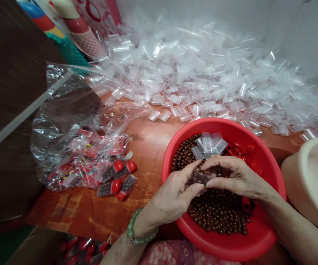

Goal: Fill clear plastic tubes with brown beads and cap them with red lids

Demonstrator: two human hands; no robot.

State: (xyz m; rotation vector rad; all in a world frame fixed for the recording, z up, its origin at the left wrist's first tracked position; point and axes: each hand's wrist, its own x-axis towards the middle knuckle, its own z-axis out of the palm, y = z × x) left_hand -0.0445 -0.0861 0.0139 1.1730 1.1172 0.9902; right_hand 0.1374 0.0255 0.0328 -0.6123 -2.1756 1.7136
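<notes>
Over the red basin (277, 191), my left hand (171, 197) and my right hand (234, 175) together pinch a small clear plastic box (200, 178). Dark round shapes show through its wall; my fingers cover its ends. Below lie many shiny brown beads (219, 213). Several clear sleeve-like boxes (208, 143) rest on the beads at the basin's far side. Red plastic pieces (238, 151) lie at the basin's right, partly behind my right hand. A green bead bracelet (139, 228) circles my left wrist.
A heap of clear plastic boxes (186, 73) spreads along the back wall. To the left, bead-filled boxes with red caps (107, 187) lie beside a clear bag (65, 121) of red packets. A cream-coloured tub (313, 176) stands at the right. More red-capped boxes (84, 250) sit lower left.
</notes>
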